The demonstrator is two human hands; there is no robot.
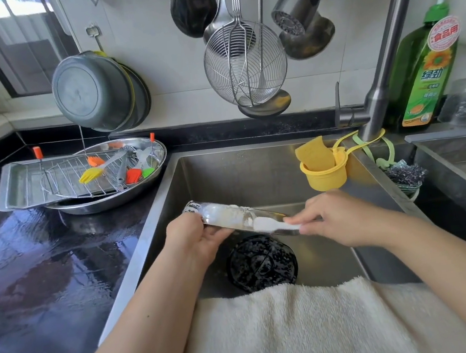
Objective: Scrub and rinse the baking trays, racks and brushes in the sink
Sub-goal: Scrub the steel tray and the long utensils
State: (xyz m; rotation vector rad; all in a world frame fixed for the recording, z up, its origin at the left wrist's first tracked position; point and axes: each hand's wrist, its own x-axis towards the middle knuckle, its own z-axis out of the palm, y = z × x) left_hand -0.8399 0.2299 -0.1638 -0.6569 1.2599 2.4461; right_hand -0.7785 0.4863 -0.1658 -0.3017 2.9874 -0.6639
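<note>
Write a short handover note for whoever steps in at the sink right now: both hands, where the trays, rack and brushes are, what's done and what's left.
Left hand grips the wide end of a clear soapy bottle-like piece over the steel sink. Right hand pinches its narrow end.
Rectangular metal baking tray, round wire rack and the coloured silicone brushes sit stacked in the oval steel basin on the left black counter, apparently washed.
Pull-down tap shows no water running.
Left: rinse the foam off the piece.
</note>
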